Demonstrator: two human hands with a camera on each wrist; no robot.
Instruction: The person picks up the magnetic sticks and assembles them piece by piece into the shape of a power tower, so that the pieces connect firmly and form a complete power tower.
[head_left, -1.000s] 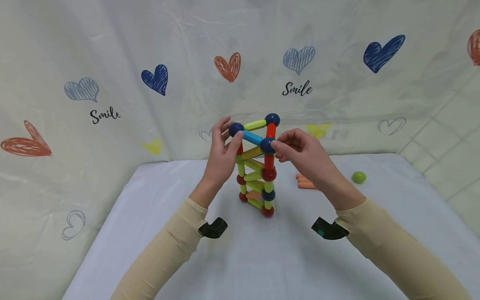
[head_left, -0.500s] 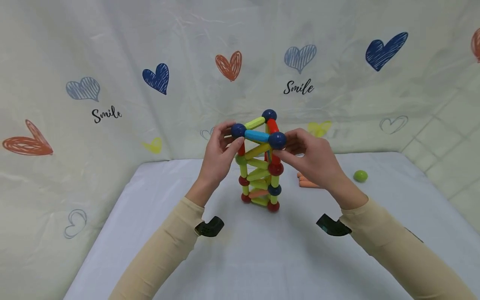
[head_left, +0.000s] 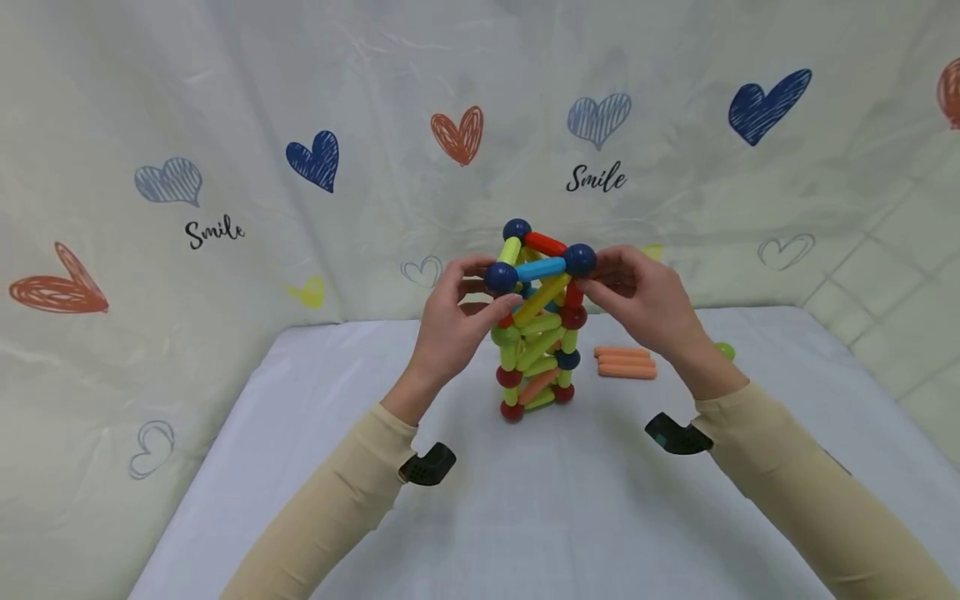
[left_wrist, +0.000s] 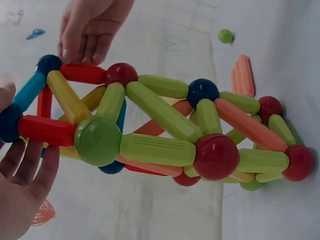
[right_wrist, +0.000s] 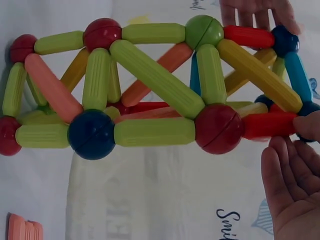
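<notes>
A tall tower of magnetic sticks and balls [head_left: 538,327] stands upright in the middle of the head view. Blue balls form its top corners, joined by blue, red and light green sticks. My left hand [head_left: 452,329] holds the front left blue ball [head_left: 501,277] between thumb and fingers. On the other side, my right hand [head_left: 651,298] grips the right blue ball [head_left: 580,259], its thumb by the end of the red stick [right_wrist: 270,125] below. A blue stick [head_left: 542,268] links these balls. Whether the base touches the table is hard to tell.
Several orange sticks [head_left: 626,362] lie side by side on the white-covered table [head_left: 495,517], right of the tower. A green ball [head_left: 725,350] lies farther right, partly hidden by the right arm. Behind the table hangs a pale sheet [head_left: 375,83] with printed hearts.
The tower has turned counterclockwise as seen from above and shifted slightly right. The right hand moved right with its corner ball. The left hand also moved a little to the right.
</notes>
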